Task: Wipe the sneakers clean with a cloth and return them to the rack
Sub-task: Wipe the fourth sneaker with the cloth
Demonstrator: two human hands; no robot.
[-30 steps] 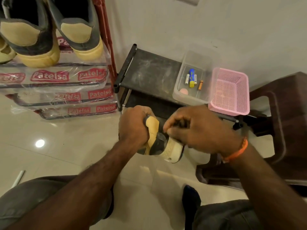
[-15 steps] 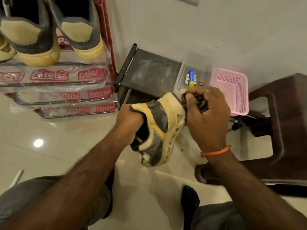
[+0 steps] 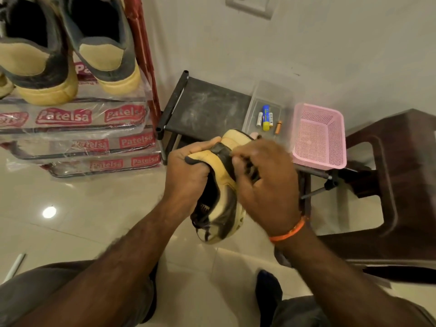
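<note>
From the head camera I see the yellow-and-grey sneaker (image 3: pixel 224 185) held in mid-frame above the tiled floor (image 3: pixel 82 208), heel toward the top of the frame and toe toward the bottom. My left hand (image 3: pixel 188 168) is wrapped around its heel collar, fingers curled over the edge. My right hand (image 3: pixel 266 182), with an orange wristband (image 3: pixel 289 232), presses a dark cloth (image 3: pixel 250 169) against the sneaker's side, fingers bunched around the cloth; most of it is hidden under them. In the upper left, two matching sneakers (image 3: pixel 70 55) sit heels outward on the plastic-wrapped red rack (image 3: pixel 139 43). Behind my hands a low black rack (image 3: pixel 207 107) carries a clear plastic box (image 3: pixel 273 100) with batteries (image 3: pixel 266 116) and a pink basket (image 3: pixel 318 135). A dark brown plastic stool (image 3: pixel 401 185) stands at the right edge.
</note>
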